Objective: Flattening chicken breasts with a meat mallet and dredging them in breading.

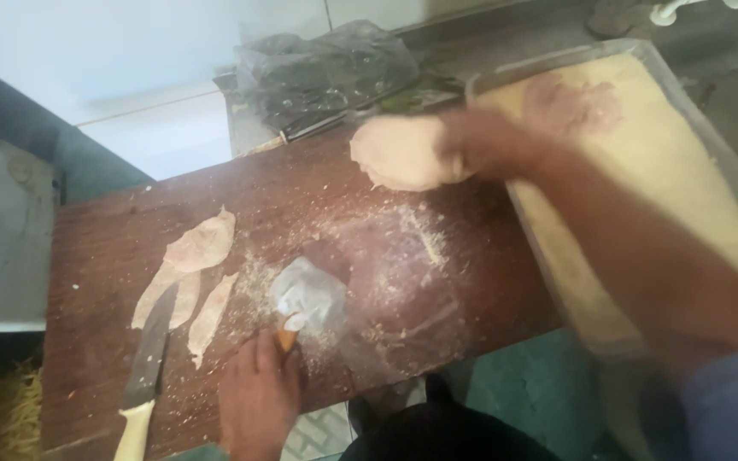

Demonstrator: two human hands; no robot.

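Brown wooden board (241,196) fills the view, dusted with crumbs. Right hand (489,141) grips a pale meat piece (399,152) at the far side, beside the crumb tray (642,162) — best kept flat. Left hand (258,397) pinches clear plastic wrap (309,294) near the knife (145,367) — hold it steady.

Bare left hand (256,399). Bare right hand (482,141) and forearm; blue sleeve (723,405) at upper arm. Dark trousers (446,435).
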